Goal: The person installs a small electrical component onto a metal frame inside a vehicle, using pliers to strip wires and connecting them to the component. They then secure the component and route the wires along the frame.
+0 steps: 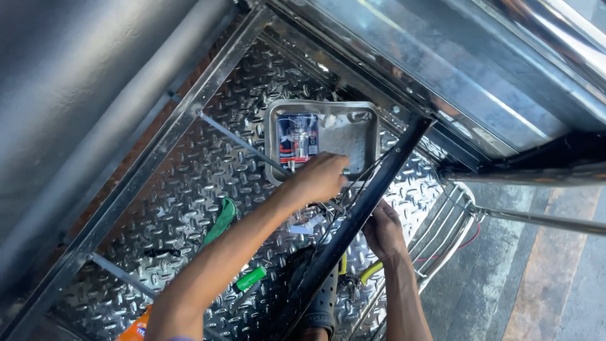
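My left hand (pixel 320 178) reaches into a shallow metal tray (pixel 365 136) that rests on a checker-plate floor, its fingers curled near the tray's front edge; what it grips, if anything, is hidden. A blister pack (pixel 297 137) with red and blue card lies in the tray's left half, and small white parts (pixel 329 120) sit near the back rim. My right hand (pixel 383 231) is lower, partly behind a black diagonal tube (pixel 379 189), with its fingers hidden against the tube and thin cables.
Shiny checker plate (pixel 208 164) covers the floor, crossed by steel bars (pixel 161 151). A green strip (pixel 222 220), a green marker-like object (pixel 250 278), an orange wrapper (pixel 136 328), yellow and red wires (pixel 372 270) and a chrome rack (pixel 448 221) lie about.
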